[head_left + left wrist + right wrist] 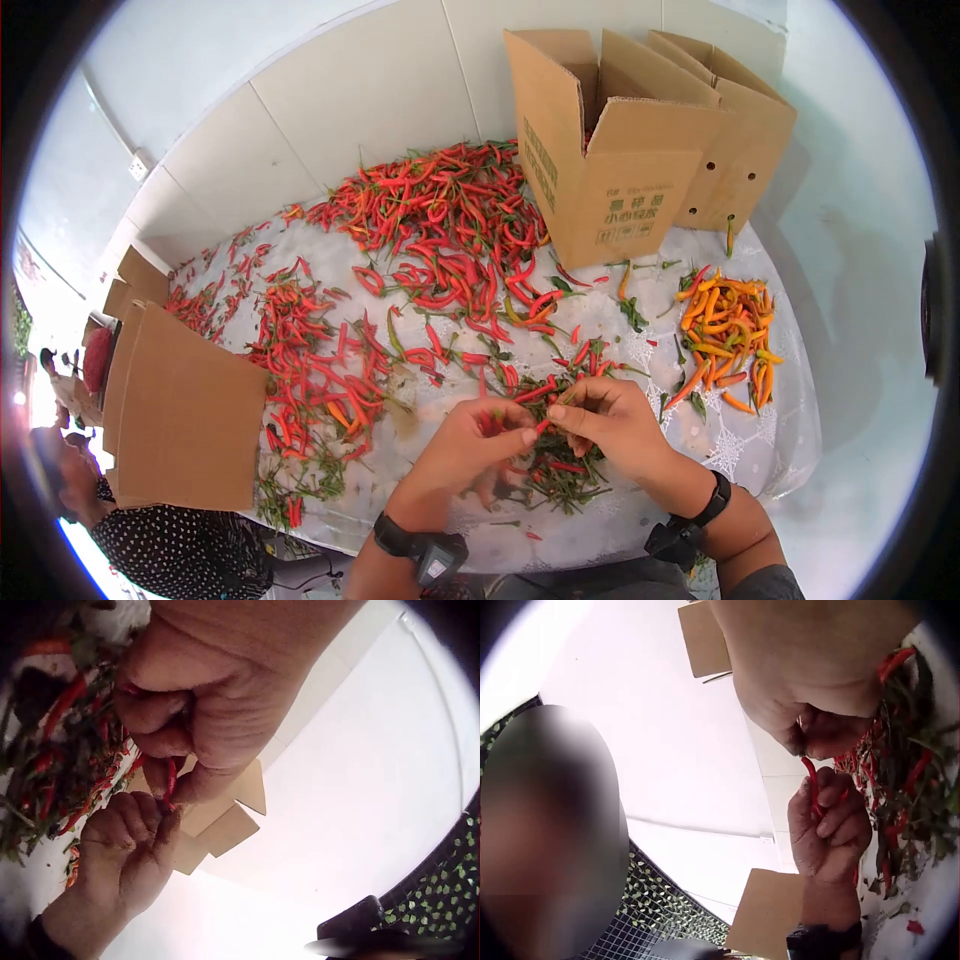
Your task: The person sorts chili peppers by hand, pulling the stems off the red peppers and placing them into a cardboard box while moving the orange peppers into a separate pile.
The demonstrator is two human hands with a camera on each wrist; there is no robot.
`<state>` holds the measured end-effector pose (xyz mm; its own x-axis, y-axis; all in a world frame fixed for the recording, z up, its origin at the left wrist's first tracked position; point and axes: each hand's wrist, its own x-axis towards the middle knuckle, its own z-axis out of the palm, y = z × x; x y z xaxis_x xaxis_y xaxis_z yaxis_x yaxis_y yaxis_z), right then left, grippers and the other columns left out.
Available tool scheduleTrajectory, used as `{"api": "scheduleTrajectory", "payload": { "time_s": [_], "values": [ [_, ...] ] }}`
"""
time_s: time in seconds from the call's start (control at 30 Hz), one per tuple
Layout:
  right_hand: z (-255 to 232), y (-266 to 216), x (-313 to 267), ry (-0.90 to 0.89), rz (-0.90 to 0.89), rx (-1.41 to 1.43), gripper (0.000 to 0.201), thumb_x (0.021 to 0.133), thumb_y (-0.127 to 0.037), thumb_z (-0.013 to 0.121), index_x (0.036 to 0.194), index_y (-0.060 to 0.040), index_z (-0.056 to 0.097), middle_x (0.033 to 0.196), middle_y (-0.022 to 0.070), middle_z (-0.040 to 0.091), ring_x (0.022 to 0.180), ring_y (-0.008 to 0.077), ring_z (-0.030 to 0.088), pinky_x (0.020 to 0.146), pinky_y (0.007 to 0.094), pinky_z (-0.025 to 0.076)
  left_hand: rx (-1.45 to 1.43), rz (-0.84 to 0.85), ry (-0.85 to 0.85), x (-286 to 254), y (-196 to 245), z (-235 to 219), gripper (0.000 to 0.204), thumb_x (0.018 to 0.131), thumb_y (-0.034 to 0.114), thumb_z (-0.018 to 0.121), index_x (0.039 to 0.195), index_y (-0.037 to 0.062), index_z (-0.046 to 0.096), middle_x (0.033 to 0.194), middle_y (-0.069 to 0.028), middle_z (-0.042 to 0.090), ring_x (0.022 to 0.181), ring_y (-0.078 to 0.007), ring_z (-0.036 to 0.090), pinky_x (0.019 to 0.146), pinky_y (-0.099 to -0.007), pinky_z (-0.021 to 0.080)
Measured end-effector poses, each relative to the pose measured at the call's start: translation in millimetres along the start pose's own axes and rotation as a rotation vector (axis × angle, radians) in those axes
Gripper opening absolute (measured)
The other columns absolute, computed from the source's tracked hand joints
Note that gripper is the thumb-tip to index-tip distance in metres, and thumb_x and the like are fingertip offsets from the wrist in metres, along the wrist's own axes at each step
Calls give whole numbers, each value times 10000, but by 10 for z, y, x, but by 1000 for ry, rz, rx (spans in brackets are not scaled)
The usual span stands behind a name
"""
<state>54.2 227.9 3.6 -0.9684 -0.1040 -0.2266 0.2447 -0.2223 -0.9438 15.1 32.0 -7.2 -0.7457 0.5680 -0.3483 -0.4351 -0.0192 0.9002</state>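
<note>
Both hands meet over a pile of stems and red chilies (565, 470) near the table's front. My left hand (475, 440) pinches a red chili pepper (811, 776) between thumb and fingers. Another bit of red shows among its curled fingers in the right wrist view. My right hand (615, 420) pinches the stem end of the same chili, thumb against forefinger. In the left wrist view the chili (171, 780) bridges the fingertips of the two hands.
A large heap of red chilies (440, 205) covers the table's back, with more on the left. Orange chilies (730, 330) lie at right. Cardboard boxes (640, 170) stand at the back right; another box (185, 400) is at left, beside a person in a dotted top (170, 550).
</note>
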Motion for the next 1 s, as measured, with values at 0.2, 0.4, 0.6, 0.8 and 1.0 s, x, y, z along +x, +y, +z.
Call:
{"api": "scheduleTrajectory", "payload": {
  "time_s": [0.2,0.4,0.6,0.8,1.0],
  "values": [
    [-253,-178,52,-57,23,377,169,851,-134,583,724,-27,553,613,21,489,476,96,403,419,234,312,-118,40,66,10,13,-7,160,816,74,655,937,-17,605,747,-31,597,549,-46,487,490,-175,376],
    [-602,-628,-168,-1360,-722,756,210,798,-206,643,785,-7,580,637,64,532,530,163,487,476,274,385,-290,57,-57,-25,28,-123,194,844,136,637,986,17,579,810,-33,583,672,-76,554,527,-188,443],
    [-596,-221,-167,-507,-361,420,234,786,-170,699,947,-25,611,746,23,552,613,127,532,531,245,436,-171,-48,-54,-64,73,17,182,838,106,641,975,-1,588,766,-36,591,530,-51,475,447,-180,372],
    [-57,-223,-83,-284,-62,-246,148,833,-143,667,902,-30,601,712,-14,579,640,39,533,573,219,434,-65,-35,-156,-57,60,45,154,871,175,607,927,34,576,685,7,542,548,-62,499,474,-203,436],
    [-7,-330,-41,-140,-392,-651,152,809,-123,680,917,-46,604,794,24,625,692,93,601,631,233,488,-139,3,-174,-32,39,-33,168,888,203,590,931,41,585,674,21,534,493,-36,427,439,-180,380]
  ]
}}
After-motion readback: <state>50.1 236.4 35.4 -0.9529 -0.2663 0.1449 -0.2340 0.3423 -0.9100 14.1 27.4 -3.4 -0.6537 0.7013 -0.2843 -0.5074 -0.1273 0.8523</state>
